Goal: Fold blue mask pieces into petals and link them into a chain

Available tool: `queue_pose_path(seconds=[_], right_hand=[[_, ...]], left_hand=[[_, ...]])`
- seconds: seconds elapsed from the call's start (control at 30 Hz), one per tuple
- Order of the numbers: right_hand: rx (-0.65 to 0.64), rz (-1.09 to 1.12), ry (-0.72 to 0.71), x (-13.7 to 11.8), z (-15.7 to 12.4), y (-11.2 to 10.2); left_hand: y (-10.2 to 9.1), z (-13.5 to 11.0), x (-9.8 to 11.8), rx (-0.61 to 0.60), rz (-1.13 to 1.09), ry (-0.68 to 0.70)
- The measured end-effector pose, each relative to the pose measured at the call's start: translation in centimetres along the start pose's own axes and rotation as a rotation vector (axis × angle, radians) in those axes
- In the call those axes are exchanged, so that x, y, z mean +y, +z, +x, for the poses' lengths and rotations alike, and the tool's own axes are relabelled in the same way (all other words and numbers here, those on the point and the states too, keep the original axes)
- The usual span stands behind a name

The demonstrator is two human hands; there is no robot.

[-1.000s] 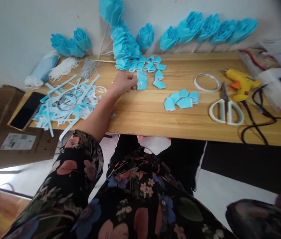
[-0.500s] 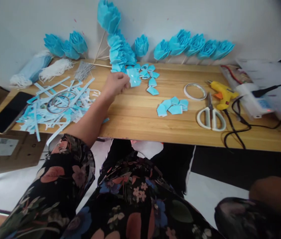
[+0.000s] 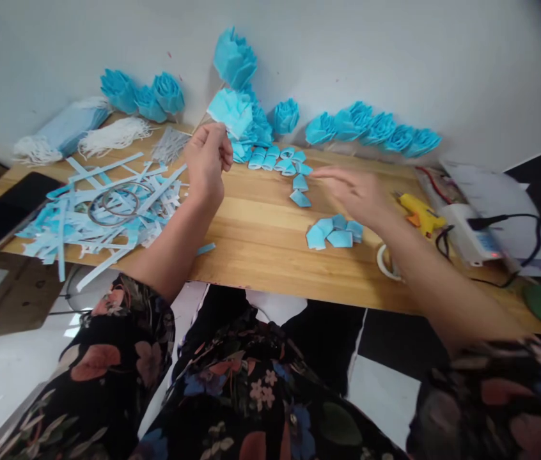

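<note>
While the left hand (image 3: 210,155) appears to the left of and beyond the petal cluster (image 3: 339,237), its thumb and fingers are pinched closely on the pale blue flower head (image 3: 233,113), which sits just above the fingertips; the exact point of hold is hidden by the fingers. Just beyond the petal cluster, the right hand (image 3: 347,190) is blurred, its fingers extended toward a folded petal (image 3: 304,168); whether they touch it, and how wide the grip is, cannot be told. To the right of the petal cluster, the right forearm partly covers the tape roll (image 3: 385,262). Far left of the cluster, the phone (image 3: 4,214) is cut off by the frame.
</note>
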State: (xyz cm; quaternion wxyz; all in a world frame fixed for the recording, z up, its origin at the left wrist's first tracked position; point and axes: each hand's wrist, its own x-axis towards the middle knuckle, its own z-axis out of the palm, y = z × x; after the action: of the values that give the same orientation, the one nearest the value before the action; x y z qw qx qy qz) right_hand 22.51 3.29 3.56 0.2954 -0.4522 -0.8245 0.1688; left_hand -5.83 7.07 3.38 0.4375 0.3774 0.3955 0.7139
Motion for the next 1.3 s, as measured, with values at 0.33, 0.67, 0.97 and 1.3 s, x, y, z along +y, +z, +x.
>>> queue_pose_path(seconds=[0.33, 0.67, 0.97, 1.3], right_hand=[[-0.079, -0.253, -0.044, 9.0, 11.5, 5.9], [-0.268, 0.019, -0.193, 3.0, 3.5, 6.7], [-0.376, 0.057, -0.381, -4.4, 2.3, 4.8], [-0.262, -0.165, -0.152, 3.0, 12.8, 10.1]], left_hand=[[-0.1, -0.4, 0.2, -0.019, -0.005, -0.03], [0.1, -0.6, 0.3, -0.015, -0.026, -0.05], [-0.5, -0.1, -0.4, -0.022, 0.04, -0.042], [-0.4, 0.0, -0.3, -0.015, -0.012, -0.05]])
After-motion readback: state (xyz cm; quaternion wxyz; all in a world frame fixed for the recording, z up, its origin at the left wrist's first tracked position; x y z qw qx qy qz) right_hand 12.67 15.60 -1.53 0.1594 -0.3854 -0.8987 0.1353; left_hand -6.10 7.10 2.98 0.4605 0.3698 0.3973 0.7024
